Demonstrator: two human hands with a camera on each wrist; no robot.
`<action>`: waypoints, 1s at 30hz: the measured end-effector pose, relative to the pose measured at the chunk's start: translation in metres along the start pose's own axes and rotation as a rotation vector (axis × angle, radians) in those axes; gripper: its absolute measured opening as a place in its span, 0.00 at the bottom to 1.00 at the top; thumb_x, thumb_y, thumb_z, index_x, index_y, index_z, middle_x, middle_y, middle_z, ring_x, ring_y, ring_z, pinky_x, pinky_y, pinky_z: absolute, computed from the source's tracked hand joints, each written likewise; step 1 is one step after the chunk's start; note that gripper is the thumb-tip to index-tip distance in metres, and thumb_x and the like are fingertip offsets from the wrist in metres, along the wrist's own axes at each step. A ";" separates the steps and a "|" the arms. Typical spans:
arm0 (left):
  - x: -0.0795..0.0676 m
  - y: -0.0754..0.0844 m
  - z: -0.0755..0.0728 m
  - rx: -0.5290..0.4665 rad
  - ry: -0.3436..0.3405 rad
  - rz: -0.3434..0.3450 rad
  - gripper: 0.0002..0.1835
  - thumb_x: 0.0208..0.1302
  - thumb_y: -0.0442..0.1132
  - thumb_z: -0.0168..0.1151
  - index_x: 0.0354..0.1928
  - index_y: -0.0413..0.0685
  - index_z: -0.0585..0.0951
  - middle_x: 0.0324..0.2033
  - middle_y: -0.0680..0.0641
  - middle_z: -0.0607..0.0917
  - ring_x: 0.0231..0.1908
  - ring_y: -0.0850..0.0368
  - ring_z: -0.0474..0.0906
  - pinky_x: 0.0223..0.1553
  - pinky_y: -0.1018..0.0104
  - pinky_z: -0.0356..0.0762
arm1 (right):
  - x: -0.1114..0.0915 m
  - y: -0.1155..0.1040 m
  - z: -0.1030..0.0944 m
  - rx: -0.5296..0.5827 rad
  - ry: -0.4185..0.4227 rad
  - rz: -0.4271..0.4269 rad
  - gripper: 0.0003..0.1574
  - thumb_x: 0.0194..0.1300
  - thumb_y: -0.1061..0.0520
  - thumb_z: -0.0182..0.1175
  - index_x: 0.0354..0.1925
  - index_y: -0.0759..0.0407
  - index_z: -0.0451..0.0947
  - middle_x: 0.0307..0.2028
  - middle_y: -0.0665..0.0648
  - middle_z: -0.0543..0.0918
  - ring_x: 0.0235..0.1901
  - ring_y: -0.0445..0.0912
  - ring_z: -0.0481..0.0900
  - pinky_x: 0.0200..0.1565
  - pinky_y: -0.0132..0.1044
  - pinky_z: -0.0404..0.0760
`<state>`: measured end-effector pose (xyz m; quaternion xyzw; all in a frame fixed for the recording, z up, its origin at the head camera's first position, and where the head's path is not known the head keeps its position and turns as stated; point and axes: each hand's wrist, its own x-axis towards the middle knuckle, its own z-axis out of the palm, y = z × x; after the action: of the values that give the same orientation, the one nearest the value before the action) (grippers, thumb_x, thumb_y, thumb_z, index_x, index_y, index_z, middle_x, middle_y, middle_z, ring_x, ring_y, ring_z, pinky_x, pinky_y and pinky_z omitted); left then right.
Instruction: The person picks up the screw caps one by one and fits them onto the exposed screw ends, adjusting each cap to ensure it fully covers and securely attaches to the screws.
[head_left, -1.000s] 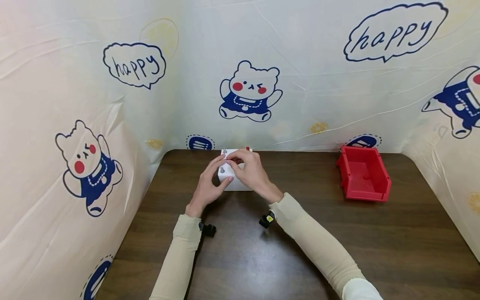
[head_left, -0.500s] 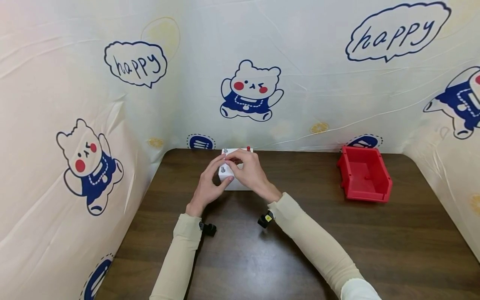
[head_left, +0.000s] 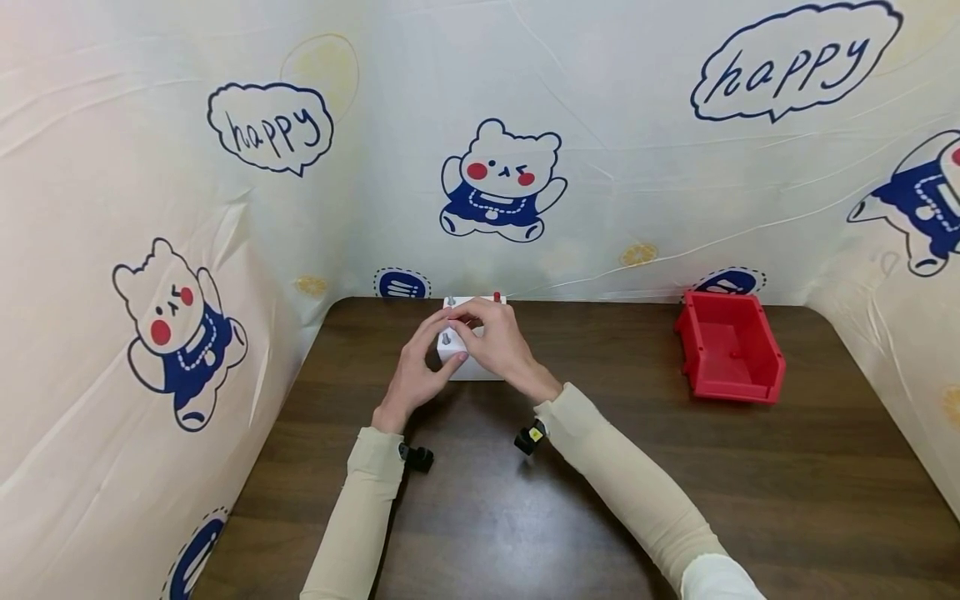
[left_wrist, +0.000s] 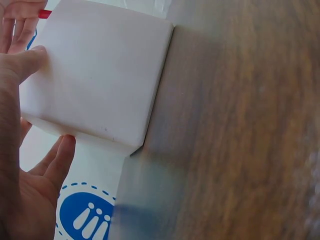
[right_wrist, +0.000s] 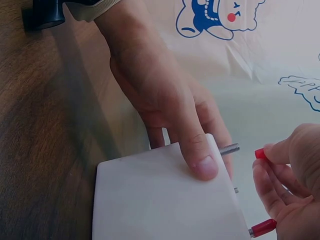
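Observation:
A white box (head_left: pixel 480 371) with metal bolts standing up from its top is at the table's far edge. My left hand (head_left: pixel 411 375) grips its left side, the thumb on the front face and the fingers behind, as the left wrist view shows. Between thumb and fingertips my right hand (head_left: pixel 504 340) pinches a small red cap (right_wrist: pixel 260 153) above the box top. In the right wrist view this cap is apart from the bare threaded bolt (right_wrist: pixel 230 149) beside my left thumb. Another bolt carries a longer red cap (right_wrist: pixel 263 228), at the box's far right corner in the head view.
On the right of the brown wooden table (head_left: pixel 600 467) sits a red open-front bin (head_left: pixel 731 350). A printed cloth (head_left: pixel 600 183) hangs right behind the table and along its sides. Wrist cameras (head_left: pixel 417 458) sit at both cuffs.
My right wrist has shifted very slightly to the left. Both hands otherwise keep their places at the box, and the bin has not moved.

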<state>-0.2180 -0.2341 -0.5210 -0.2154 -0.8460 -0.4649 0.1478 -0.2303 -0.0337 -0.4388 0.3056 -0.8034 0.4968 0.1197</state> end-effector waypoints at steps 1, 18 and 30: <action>0.000 0.000 0.000 0.003 0.001 0.003 0.33 0.69 0.45 0.74 0.73 0.68 0.75 0.79 0.63 0.67 0.78 0.59 0.64 0.77 0.48 0.67 | 0.000 0.000 0.000 0.002 -0.001 -0.002 0.12 0.73 0.62 0.68 0.53 0.63 0.89 0.50 0.58 0.91 0.44 0.47 0.89 0.50 0.36 0.89; 0.001 -0.002 0.001 0.001 0.008 0.020 0.32 0.68 0.42 0.75 0.72 0.61 0.77 0.79 0.55 0.69 0.79 0.53 0.65 0.77 0.43 0.67 | -0.001 0.001 0.003 0.014 0.000 -0.003 0.12 0.73 0.61 0.69 0.52 0.63 0.90 0.50 0.59 0.92 0.44 0.47 0.90 0.50 0.38 0.90; 0.000 0.011 0.002 -0.024 0.023 -0.005 0.32 0.66 0.33 0.75 0.72 0.48 0.77 0.79 0.41 0.69 0.79 0.42 0.64 0.76 0.35 0.64 | -0.001 0.002 0.006 0.001 0.000 -0.013 0.11 0.72 0.62 0.70 0.50 0.64 0.91 0.48 0.59 0.92 0.44 0.48 0.90 0.50 0.38 0.90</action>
<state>-0.2130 -0.2275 -0.5143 -0.2098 -0.8391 -0.4778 0.1536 -0.2299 -0.0377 -0.4432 0.3110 -0.8013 0.4962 0.1226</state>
